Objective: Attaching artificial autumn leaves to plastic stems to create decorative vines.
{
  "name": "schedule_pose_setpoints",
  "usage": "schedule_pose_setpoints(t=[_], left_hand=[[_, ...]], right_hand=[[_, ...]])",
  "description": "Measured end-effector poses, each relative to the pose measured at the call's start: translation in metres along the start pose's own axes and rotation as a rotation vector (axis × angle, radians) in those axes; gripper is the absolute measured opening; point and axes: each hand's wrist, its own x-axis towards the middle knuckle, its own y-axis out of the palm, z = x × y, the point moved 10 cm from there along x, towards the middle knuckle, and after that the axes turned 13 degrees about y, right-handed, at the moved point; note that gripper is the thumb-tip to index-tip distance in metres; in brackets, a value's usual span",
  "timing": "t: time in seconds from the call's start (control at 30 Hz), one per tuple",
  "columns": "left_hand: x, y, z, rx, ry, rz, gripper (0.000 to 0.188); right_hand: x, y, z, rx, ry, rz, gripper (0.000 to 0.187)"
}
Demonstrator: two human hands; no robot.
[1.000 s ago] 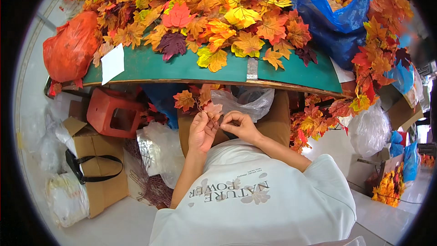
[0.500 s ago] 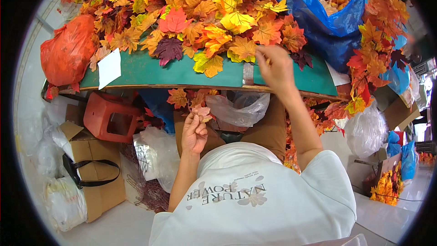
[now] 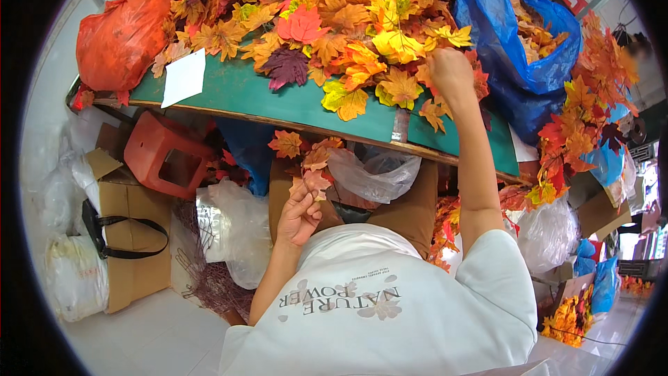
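My left hand is in front of my lap, with thumb and fingers pinched on a pale pink-orange artificial maple leaf. Next to that leaf hang more orange leaves, below the table edge. Out over the table, my right hand reaches into the front right of a heap of artificial leaves in orange, yellow, red and dark purple. Its fingers are curled closed, and what they grip is hidden by the hand. An orange leaf lies just below it on the green tabletop.
A blue plastic bag of leaves stands right of the heap, a red bag left. White paper lies at the table edge. Below are a clear bag, a red plastic stool and a cardboard box. Leaf garlands hang at right.
My right hand has moved from near the table's front edge farther out into the leaf heap. My left hand still pinches its leaf. The whole view has shifted slightly.
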Motion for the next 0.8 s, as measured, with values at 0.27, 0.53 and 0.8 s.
schedule_pose_setpoints(t=[0.27,0.53,0.8], left_hand=[[0.000,0.011,0.022,0.044,-0.066,0.035,0.021],[-0.005,0.004,0.011,0.050,-0.035,0.011,0.022],[0.000,0.004,0.018,0.033,-0.059,0.026,0.024]], right_hand=[[0.062,-0.021,0.035,0.523,0.005,-0.139,0.028],[0.085,0.010,0.020,0.467,0.132,0.061,0.027],[0.065,-0.079,-0.044,0.320,0.194,-0.416,0.025]])
